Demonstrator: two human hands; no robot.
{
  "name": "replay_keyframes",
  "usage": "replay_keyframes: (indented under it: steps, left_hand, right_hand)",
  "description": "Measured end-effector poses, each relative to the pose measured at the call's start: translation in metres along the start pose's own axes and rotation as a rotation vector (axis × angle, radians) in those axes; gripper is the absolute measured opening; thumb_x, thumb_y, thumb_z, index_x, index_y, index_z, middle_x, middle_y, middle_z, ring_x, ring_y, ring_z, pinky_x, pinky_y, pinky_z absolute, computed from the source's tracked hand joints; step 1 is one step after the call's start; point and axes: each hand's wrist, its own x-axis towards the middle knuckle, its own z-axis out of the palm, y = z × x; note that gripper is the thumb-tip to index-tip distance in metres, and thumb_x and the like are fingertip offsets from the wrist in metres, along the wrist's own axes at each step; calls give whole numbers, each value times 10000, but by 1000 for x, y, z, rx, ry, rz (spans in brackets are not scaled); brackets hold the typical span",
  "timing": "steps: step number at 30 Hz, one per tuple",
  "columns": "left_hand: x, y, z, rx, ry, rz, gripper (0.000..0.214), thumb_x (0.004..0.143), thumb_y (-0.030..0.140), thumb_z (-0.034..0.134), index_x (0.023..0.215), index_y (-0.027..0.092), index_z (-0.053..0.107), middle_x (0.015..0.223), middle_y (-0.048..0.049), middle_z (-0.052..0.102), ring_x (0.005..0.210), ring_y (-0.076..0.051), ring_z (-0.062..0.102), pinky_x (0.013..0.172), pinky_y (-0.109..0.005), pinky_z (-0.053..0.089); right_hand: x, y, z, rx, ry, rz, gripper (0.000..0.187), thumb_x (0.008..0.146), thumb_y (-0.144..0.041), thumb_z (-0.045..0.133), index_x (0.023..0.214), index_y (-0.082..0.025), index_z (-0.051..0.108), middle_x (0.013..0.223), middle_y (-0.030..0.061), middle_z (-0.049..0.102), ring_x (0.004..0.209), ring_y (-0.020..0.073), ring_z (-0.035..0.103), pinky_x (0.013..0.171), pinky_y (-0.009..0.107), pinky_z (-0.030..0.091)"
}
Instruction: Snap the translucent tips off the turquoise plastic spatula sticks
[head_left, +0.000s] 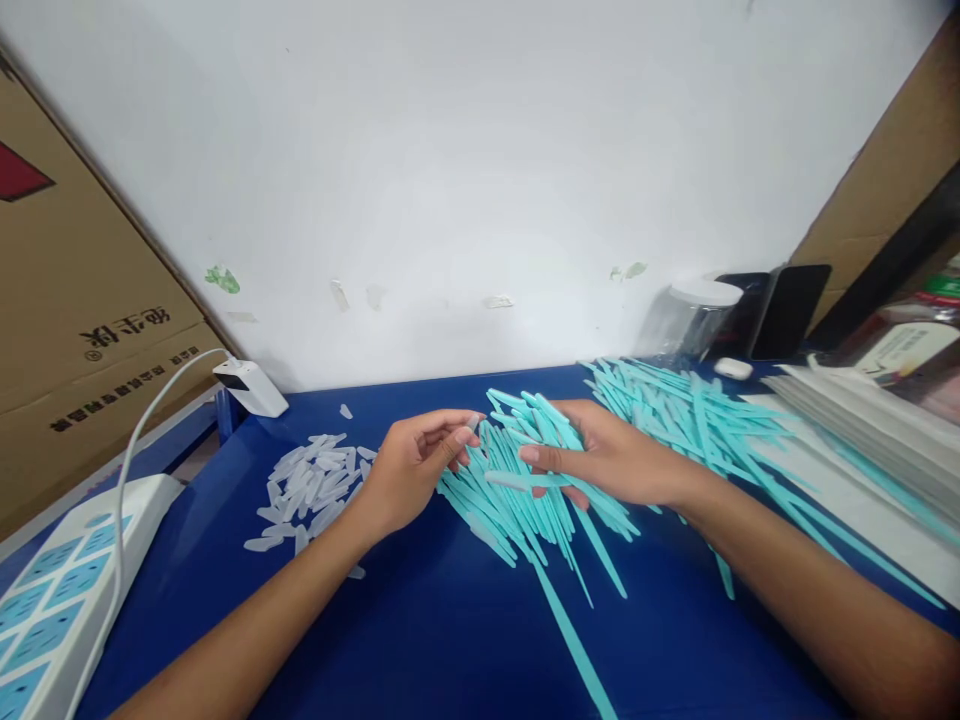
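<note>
Near the middle, my left hand (411,468) pinches a small translucent cap (472,422) between thumb and fingertips. To its right, my right hand (604,452) is closed around a bunch of slim turquoise plastic sticks (551,425), which fan out toward the left hand; some have pale, translucent ends. Under and between both hands spreads a pile of the same turquoise sticks (517,510). Left of my left hand lies a loose heap of small translucent caps (311,485), partly hidden by the wrist. Behind my right forearm is another heap of turquoise sticks (690,420).
Everything lies on a blue tabletop (405,640) against a white wall (465,180). On the left are a power strip (142,510), a white charger (255,388) and a cardboard box (82,290). A lidded clear jar (690,320), a dark phone (791,310) and stacked papers (870,430) stand right.
</note>
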Motion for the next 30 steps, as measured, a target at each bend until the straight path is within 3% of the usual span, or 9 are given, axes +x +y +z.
replay_keyframes:
  steps: [7, 10, 13, 18, 21, 25, 30]
  left_hand:
    - [-2, -2, 0, 59, 44, 33, 262, 938, 431, 740, 1063, 210, 804, 889, -65, 793, 812, -210, 731, 697, -299, 578]
    - [-2, -2, 0, 80, 55, 39, 273, 940, 452, 731, 1058, 216, 802, 886, -69, 791, 816, -224, 730, 683, -310, 573]
    - [-2, 1, 2, 57, 63, 25, 270, 970, 458, 690, 1047, 206, 748, 911, -66, 783, 772, -192, 701, 677, -301, 564]
    - [-2, 6, 3, -11, 42, -9, 283, 1003, 473, 637, 1032, 193, 661, 895, -60, 774, 723, -165, 677, 652, -280, 543]
    - [-2, 6, 2, -27, 17, -19, 308, 989, 468, 660, 1126, 193, 686, 864, -53, 768, 707, -166, 679, 648, -278, 542]
    - [-3, 5, 0, -50, -14, -27, 360, 1014, 442, 630, 1300, 223, 634, 938, -57, 767, 735, -163, 676, 662, -281, 553]
    - [-2, 8, 2, -154, -14, -68, 265, 1009, 455, 635, 1118, 223, 567, 961, -76, 785, 803, -198, 727, 683, -320, 600]
  right_hand:
    - [1, 1, 0, -19, -10, 10, 360, 939, -556, 721, 1045, -216, 671, 669, -33, 674, 546, 174, 694, 606, 302, 588]
    - [1, 0, 1, -14, -8, 9, 352, 929, -558, 731, 999, -219, 664, 633, -54, 637, 523, 164, 674, 677, 336, 617]
    - [1, -1, 1, -14, -2, 25, 352, 927, -557, 733, 1010, -222, 661, 554, -79, 570, 546, 183, 694, 743, 367, 629]
    - [0, -2, 1, -49, -2, 28, 379, 923, -578, 724, 1048, -223, 681, 667, -42, 651, 557, 182, 699, 668, 340, 618]
    - [0, -3, 0, -39, -5, 22, 380, 921, -580, 726, 1053, -227, 683, 706, -38, 677, 507, 157, 659, 683, 345, 622]
    - [0, -2, 0, -25, -9, 19, 373, 910, -567, 745, 1036, -222, 678, 618, -51, 636, 577, 196, 711, 680, 333, 615]
    - [0, -2, 0, -46, -17, 34, 414, 910, -593, 730, 1051, -207, 682, 702, -11, 701, 535, 178, 680, 561, 292, 560]
